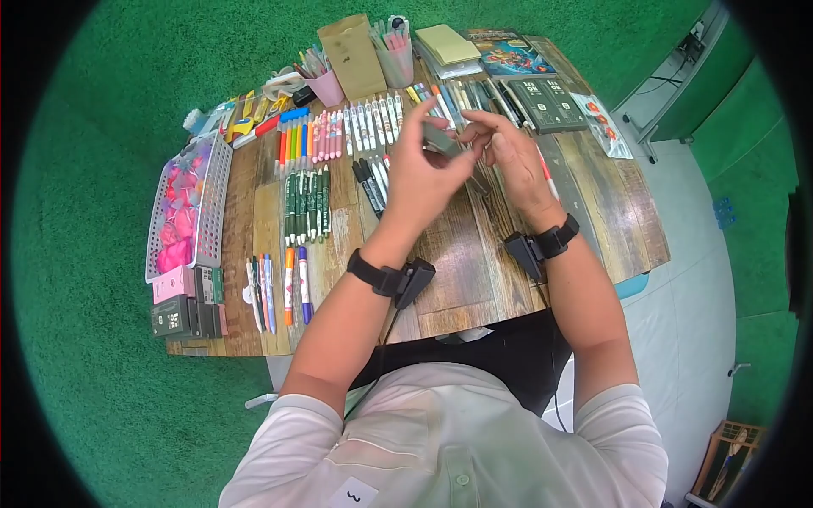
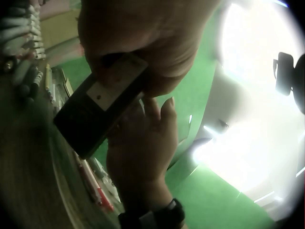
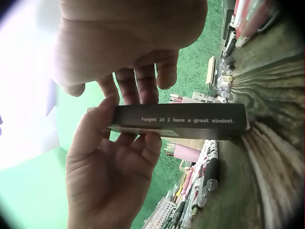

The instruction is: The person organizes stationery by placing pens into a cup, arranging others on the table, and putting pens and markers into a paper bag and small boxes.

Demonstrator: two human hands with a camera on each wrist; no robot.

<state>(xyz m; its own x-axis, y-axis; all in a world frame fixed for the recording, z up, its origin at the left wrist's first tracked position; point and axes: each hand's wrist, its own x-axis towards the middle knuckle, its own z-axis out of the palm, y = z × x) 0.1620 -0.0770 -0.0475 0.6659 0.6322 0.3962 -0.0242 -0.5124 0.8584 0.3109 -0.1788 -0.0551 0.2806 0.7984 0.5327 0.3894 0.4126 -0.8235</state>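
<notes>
My left hand (image 1: 421,173) holds a slim dark box (image 3: 190,119) above the table, thumb on one side and fingers on the other. White lettering runs along one long side of the box, and a pale label (image 2: 116,83) shows on another in the left wrist view. Facing it from the other side is my right hand (image 1: 522,173), palm turned inward. Its fingers (image 3: 127,86) extend loosely right by the box, without curling round it. Below the hands lie black and white pens (image 1: 373,179) in a row.
Rows of markers and pens (image 1: 309,203) cover the table's left half. A white basket (image 1: 212,199) of pink items stands at the left edge, small boxes (image 1: 182,305) before it. Pen cups (image 1: 395,63), a paper bag (image 1: 351,59) and black boxes (image 1: 546,106) line the back.
</notes>
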